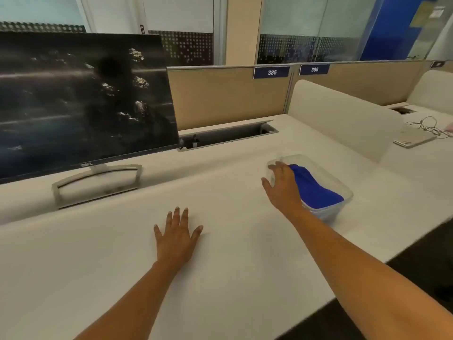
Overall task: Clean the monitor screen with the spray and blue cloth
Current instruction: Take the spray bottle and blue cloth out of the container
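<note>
A dark monitor (81, 99) stands on a grey stand (98, 184) at the left of the white desk, its screen smeared with pale spots. A blue cloth (316, 190) lies in a clear plastic tub (343, 185) at the right. My right hand (282, 185) hovers over the tub's left end, fingers apart, beside the cloth; I cannot tell whether it touches it. My left hand (177, 235) rests flat on the desk, fingers spread, holding nothing. No spray bottle is visible.
An open cable slot (228, 137) runs along the desk behind the tub. A beige partition (228, 96) backs the desk. A white divider (343, 116) stands to the right; beyond it lie a flat device and wires (416, 138). The desk edge drops off at lower right.
</note>
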Demonstrator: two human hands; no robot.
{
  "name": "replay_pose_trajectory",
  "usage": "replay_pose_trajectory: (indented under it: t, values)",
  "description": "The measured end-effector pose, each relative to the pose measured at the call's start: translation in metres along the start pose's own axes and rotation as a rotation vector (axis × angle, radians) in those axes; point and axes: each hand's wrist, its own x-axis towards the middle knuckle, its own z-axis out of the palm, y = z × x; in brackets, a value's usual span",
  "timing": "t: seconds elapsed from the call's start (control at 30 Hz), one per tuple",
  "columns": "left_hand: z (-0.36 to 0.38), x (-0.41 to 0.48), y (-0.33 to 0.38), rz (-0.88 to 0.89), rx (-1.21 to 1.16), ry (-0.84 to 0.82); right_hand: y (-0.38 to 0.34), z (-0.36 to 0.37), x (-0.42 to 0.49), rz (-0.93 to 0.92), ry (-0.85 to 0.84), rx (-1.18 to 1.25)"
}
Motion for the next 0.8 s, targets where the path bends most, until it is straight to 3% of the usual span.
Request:
replay_pose_trajectory:
  t: [0.13,0.37,0.57,0.8]
  values:
    - [0.013,0.019,0.009,-0.053,0.003,0.039,0.021,-0.005,0.034,0.086,0.103,0.129]
    - [0.027,0.023,0.009,-0.083,0.058,0.088,0.042,0.012,0.07,0.299,-0.063,0.228]
    - [0.027,0.022,0.011,-0.086,0.066,0.11,0.055,0.014,0.073,0.257,-0.101,0.187]
    - [0.027,0.022,0.011,-0.092,0.073,0.119,0.033,-0.012,0.068,0.101,0.177,0.264]
